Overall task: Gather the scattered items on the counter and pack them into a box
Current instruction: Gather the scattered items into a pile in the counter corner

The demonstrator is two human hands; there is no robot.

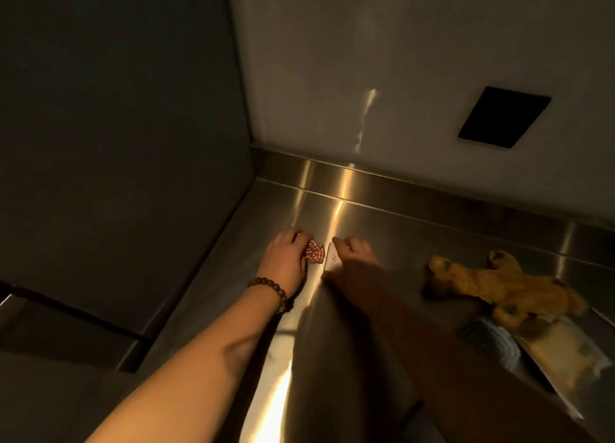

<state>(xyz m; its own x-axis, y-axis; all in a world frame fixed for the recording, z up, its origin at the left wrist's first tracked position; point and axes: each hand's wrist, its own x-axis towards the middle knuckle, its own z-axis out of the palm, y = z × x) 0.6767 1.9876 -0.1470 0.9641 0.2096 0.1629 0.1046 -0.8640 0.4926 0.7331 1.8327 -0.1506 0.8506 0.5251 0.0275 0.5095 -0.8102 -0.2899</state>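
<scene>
Left hand (287,255), beaded bracelet (271,291) at wrist, fingers curled round red-and-white knotted rope toy (314,251), gripping it on steel counter (392,229) near back corner.

Right hand (353,252) just beside, thumb and fingers pinching small flat white item (331,256) (lettering too blurred to read).

Step judged: gathering, both hands taking hold together.

Well to the right: brown plush toy (499,284), striped grey thing (496,341), clear packet (562,352), untouched.

Box not in view. Next calls for lift of both, carry to box wherever it stands, then return for the rest.
</scene>
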